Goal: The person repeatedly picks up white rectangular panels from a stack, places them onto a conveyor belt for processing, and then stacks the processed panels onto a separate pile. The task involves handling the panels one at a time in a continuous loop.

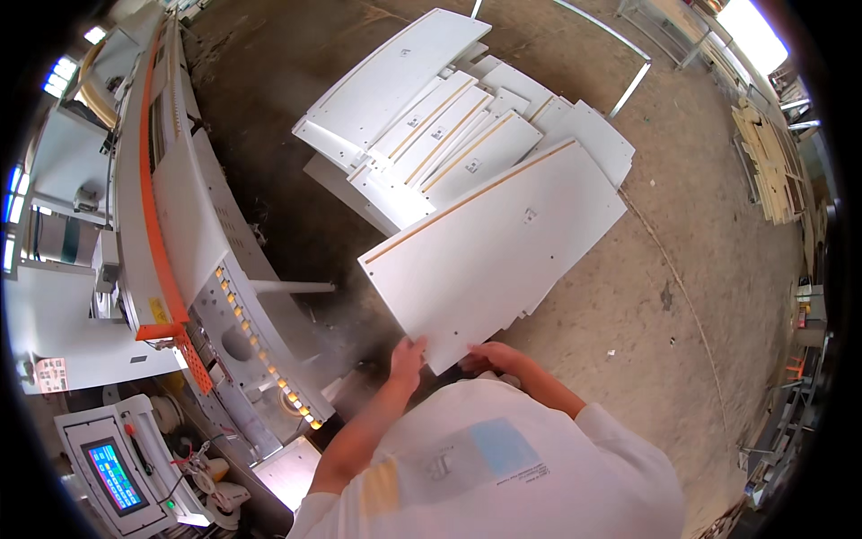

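A large white panel (503,242) with a brown strip along its far-left long edge and a small label lies tilted across a stack. Its near corner points toward my body. At that corner's left edge, my left hand (409,357) grips the panel, fingers partly hidden. My right hand (489,357) holds the right edge by the same corner, fingers curled underneath. Beyond it, several narrower white boards (476,162) with brown strips and labels lie overlapped, and another large white panel (404,76) rests at the far left of the pile.
A long machine with an orange rail (157,180) and a row of yellow rollers (260,346) runs along my left. Its control box with a lit screen (115,476) stands at the lower left. Wooden boards (768,162) are stacked at the far right on the concrete floor (664,269).
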The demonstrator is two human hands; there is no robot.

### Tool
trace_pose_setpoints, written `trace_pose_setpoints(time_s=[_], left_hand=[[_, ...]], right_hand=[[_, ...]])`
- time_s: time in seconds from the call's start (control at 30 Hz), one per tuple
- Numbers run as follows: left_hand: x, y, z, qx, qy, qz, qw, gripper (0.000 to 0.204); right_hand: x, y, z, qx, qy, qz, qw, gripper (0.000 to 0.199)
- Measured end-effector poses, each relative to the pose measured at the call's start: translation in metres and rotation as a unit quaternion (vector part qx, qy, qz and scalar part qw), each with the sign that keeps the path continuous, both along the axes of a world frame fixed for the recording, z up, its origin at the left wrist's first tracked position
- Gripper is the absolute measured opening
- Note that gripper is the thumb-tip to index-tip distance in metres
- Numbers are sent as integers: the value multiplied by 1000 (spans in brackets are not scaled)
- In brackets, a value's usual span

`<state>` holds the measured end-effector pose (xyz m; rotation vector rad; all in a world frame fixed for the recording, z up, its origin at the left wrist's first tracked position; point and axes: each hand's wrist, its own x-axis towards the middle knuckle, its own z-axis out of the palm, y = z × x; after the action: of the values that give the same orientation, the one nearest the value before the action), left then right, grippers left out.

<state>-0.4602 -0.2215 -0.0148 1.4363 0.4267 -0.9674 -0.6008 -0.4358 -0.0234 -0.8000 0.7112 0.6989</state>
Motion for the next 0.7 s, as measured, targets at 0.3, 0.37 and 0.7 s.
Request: trace_pose_setpoints(time_s=[0.3,0.37,0.7], left_hand=[[-16,112,71,0,1,100,995,29],[-23,109,106,-94,-16,176,980,37],[-29,137,70,259,-142,297,908,45]], right_hand=[[-50,-86,-71,-125,107,-348,923,59],[-45,-93,-77,-148,144,-401,892,55],[-7,-84,-75,-161,154,-451,864,42]])
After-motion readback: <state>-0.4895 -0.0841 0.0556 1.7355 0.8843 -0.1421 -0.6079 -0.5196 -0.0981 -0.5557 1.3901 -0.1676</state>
